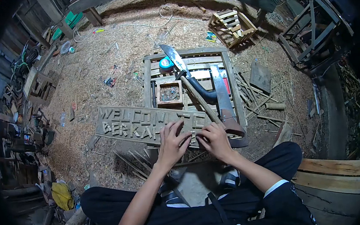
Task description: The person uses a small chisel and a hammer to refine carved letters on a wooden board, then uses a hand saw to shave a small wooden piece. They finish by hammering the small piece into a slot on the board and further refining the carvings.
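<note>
Two hands are working low over a long board [101,130], and I watch them from far away. The board lies across the near side of a low table [148,81] and sticks out past its left edge. Small sticks make letters [105,115] on it. I can read WELCOM on the far row and BERKA on the near row, then the hands hide part. The left hand [174,143] has bent, spread fingers. The right hand [217,142] has its thumb and fingertips close together at the right end. I cannot tell if either hand grips a stick.

A hammer [199,97] lies just past the right hand. To its right is a saw [220,86]. A big knife [177,61] and a blue tape [166,64] are at the far side. A box [170,104] left of the hammer holds nails [170,93].
</note>
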Tool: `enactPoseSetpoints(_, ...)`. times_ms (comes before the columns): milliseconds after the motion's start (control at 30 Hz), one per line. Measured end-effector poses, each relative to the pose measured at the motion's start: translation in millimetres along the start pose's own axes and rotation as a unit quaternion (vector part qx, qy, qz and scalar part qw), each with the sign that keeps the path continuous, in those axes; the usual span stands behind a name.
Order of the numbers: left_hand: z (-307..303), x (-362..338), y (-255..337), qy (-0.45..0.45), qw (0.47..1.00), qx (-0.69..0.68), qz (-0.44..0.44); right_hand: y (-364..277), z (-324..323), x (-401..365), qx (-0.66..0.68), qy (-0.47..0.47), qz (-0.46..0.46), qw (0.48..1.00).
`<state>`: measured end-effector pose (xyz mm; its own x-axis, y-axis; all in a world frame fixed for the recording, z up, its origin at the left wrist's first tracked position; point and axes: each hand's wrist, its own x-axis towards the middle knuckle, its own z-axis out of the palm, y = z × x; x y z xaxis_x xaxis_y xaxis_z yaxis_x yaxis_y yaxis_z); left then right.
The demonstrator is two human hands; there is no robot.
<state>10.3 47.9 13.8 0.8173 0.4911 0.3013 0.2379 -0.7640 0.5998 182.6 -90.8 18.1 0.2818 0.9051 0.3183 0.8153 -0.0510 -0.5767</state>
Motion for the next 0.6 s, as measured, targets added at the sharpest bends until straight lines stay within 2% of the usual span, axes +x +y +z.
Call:
enactPoseSetpoints(267, 5, 7, 8, -0.006, 1.000, 0.022, -0.011, 1, 5, 6, -0.051, 0.002, -0.046, 0.998)
enactPoseSetpoints(600, 4, 8, 8, -0.010, 0.997, 0.079, -0.011, 9, 3, 6, -0.063, -0.068, -0.088, 0.992)
